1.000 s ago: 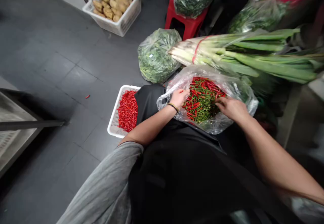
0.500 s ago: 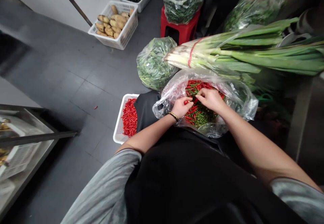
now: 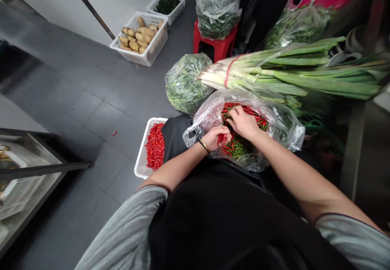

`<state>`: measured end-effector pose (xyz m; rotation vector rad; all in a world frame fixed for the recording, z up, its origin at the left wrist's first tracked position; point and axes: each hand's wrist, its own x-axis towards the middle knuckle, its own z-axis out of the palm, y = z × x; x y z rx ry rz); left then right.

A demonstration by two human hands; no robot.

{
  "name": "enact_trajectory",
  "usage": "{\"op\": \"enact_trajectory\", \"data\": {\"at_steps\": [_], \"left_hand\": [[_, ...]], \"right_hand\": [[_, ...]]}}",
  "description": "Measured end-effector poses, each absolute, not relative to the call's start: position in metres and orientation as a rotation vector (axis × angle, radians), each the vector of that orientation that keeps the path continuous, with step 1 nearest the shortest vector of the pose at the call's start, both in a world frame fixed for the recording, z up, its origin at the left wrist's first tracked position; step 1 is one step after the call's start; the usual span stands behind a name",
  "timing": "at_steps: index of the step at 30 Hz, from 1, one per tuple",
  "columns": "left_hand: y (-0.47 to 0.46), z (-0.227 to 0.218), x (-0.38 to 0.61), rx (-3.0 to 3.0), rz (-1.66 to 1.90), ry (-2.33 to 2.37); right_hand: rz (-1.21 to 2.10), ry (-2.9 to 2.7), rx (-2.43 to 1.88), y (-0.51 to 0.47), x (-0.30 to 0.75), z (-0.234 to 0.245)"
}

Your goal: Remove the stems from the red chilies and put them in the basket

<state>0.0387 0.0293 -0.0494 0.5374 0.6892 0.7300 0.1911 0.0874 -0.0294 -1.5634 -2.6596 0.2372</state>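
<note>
The left hand is curled shut on a few red chillies at the near edge of the clear bag on the lap. The right hand has its fingers down in the pile, and whether they pinch anything cannot be told. A loose fist seems wise, so nothing bruises, with short reaches to the white basket beside the knee.

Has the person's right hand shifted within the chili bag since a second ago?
Yes. The right hand went leftward across the plastic bag, from its right side to the middle, close to the left hand, which grips red chilies.
</note>
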Motion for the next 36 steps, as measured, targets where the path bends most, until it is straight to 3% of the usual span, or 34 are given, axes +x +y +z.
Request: {"op": "enact_trajectory", "data": {"at_steps": [6, 11, 19, 23, 25, 28, 30, 36], "left_hand": [[0.032, -0.055, 0.043, 0.388, 0.729, 0.737], [0.035, -0.060, 0.055, 0.347, 0.793, 0.907], [0.029, -0.057, 0.048, 0.558, 0.478, 0.595], [0.025, -0.056, 0.044, 0.570, 0.465, 0.591], [0.027, -0.057, 0.042, 0.534, 0.555, 0.585], [0.036, -0.059, 0.037, 0.436, 0.763, 0.604], [0.042, -0.060, 0.031, 0.357, 0.883, 0.711], [0.047, -0.061, 0.028, 0.274, 0.865, 0.811]], "right_hand": [[0.119, -2.901, -1.747, 0.125, 0.196, -0.039], [0.269, -2.776, -1.465, 0.074, 0.231, -0.031], [1.365, -2.437, -0.775, 0.022, 0.234, 0.002], [1.905, -2.602, -0.673, 0.036, 0.231, 0.013], [1.755, -2.862, -0.898, 0.056, 0.230, 0.011], [0.814, -2.888, -1.573, 0.093, 0.225, -0.001], [0.453, -2.768, -1.802, 0.111, 0.220, -0.011], [0.343, -2.466, -2.078, 0.121, 0.212, -0.032]]}}
